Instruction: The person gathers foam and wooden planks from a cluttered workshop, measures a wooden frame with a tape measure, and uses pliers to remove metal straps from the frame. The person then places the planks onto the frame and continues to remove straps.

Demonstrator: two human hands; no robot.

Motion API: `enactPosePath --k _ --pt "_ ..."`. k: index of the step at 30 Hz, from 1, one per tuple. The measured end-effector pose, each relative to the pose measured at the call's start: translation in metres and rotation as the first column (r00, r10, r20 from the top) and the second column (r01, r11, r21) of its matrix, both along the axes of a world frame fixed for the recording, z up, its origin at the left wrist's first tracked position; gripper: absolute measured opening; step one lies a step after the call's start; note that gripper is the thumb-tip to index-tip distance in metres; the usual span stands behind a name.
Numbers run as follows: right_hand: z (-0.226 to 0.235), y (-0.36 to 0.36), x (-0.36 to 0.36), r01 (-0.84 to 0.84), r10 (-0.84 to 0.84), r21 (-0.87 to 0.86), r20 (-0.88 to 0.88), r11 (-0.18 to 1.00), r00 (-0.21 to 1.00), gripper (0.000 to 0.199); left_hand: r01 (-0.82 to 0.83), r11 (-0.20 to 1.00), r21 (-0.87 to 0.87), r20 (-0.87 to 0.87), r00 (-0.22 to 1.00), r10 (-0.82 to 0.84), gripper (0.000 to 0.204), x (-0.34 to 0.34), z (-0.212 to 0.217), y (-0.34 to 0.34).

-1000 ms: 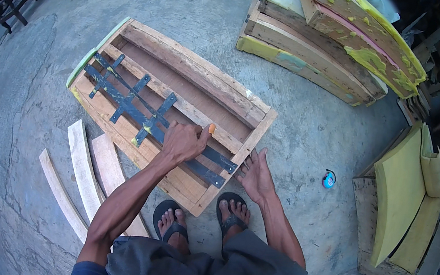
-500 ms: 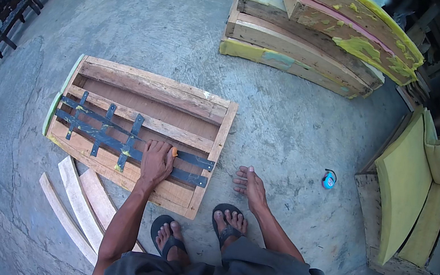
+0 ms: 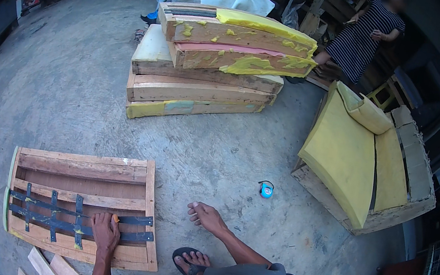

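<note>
A wooden seat frame (image 3: 83, 167) with crossed dark webbing straps (image 3: 63, 216) lies flat on the concrete floor at the lower left. My left hand (image 3: 104, 231) rests palm down on its near part, fingers spread over the straps. Just right of the frame, my right hand (image 3: 206, 216) hangs above the floor, fingers loosely curled and holding nothing. My sandalled feet (image 3: 190, 259) stand close to the frame's near corner.
A stack of wooden frames with yellow foam (image 3: 214, 62) stands ahead. A yellow-cushioned seat frame (image 3: 354, 159) sits at right. A small blue tape measure (image 3: 266, 189) lies on the floor. Loose planks (image 3: 46, 268) lie near my feet. A person in a striped dress (image 3: 365, 37) stands behind.
My view has risen and tipped forward, so the frame now sits lower left. My right hand has come off the frame's corner into the air. My left hand stays on the frame.
</note>
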State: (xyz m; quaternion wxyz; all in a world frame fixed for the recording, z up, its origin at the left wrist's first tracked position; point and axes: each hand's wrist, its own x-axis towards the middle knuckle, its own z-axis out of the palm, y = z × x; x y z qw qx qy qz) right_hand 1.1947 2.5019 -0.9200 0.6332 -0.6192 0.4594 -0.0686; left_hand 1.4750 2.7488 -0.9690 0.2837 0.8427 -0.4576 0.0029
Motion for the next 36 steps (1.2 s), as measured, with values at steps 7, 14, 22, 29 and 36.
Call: enactPosePath --k 7,14,22,29,36 --pt "0.037 -0.012 -0.002 -0.178 0.151 -0.234 -0.13 0.956 0.98 0.046 0.003 1.0 0.001 -0.037 0.999 -0.003 0.014 0.002 -0.001 0.003" --pt "0.112 -0.095 -0.043 -0.121 -0.017 -0.72 -0.182 0.684 0.983 0.044 -0.02 1.0 -0.004 0.009 1.0 0.02 0.014 0.004 0.0 0.006" --pt "0.296 -0.256 -0.098 -0.081 -0.37 -0.993 -0.044 -0.083 0.928 0.061 -0.005 0.999 0.037 0.063 0.998 0.003 0.026 -0.016 0.0 -0.015" --pt "0.431 -0.342 -0.133 -0.666 -0.594 -0.593 -0.356 -0.453 0.722 0.09 -0.005 0.992 -0.129 -0.117 0.993 -0.01 0.02 -0.015 0.012 -0.023" --pt "0.434 -0.35 -0.038 -0.644 -0.573 -0.329 -0.295 -0.691 0.765 0.058 -0.018 0.991 -0.134 -0.228 0.974 -0.013 0.027 -0.015 0.009 -0.016"
